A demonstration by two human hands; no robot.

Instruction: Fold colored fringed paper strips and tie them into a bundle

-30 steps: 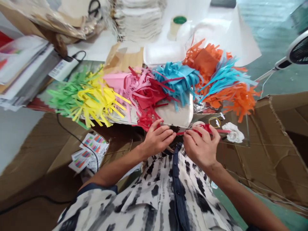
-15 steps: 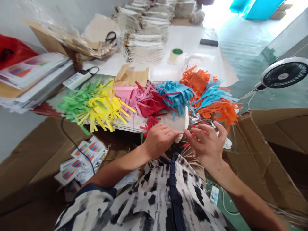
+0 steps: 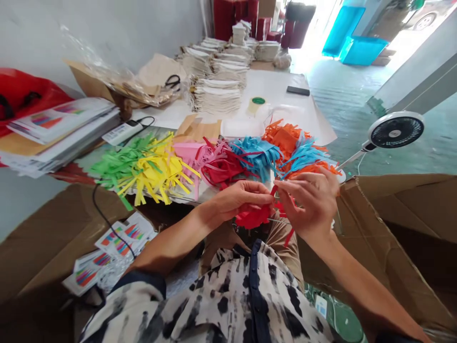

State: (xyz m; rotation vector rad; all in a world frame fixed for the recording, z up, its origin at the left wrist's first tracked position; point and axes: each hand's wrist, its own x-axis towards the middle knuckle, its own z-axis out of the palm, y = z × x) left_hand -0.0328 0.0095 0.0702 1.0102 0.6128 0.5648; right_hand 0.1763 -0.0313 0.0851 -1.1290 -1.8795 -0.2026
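Note:
My left hand [image 3: 244,196] is closed, its fingers pinching a red paper tassel [image 3: 252,217] in front of my lap. Close to its fingertips, my right hand [image 3: 310,202] also grips the tassel, with red strips showing between and below its fingers. Part of the tassel is hidden behind both hands. Just beyond, fringed paper tassels lie along the table edge: green [image 3: 119,156], yellow [image 3: 159,167], pink [image 3: 189,153], red [image 3: 223,166], blue [image 3: 257,155] and orange [image 3: 283,137]. More blue strips [image 3: 303,155] lie over the orange ones.
Stacks of off-white pieces [image 3: 217,95] stand farther back, with a roll of tape [image 3: 257,105] and a dark phone-like bar [image 3: 298,90] nearby. Scissors [image 3: 173,82] lie at left. A small fan [image 3: 395,131] is at right. Cardboard boxes [image 3: 403,200] flank my lap.
The view has tilted upward. Both hands have turned, and more of the red tassel now hangs below my left hand. The pale strip that stood near my fingertips is mostly covered.

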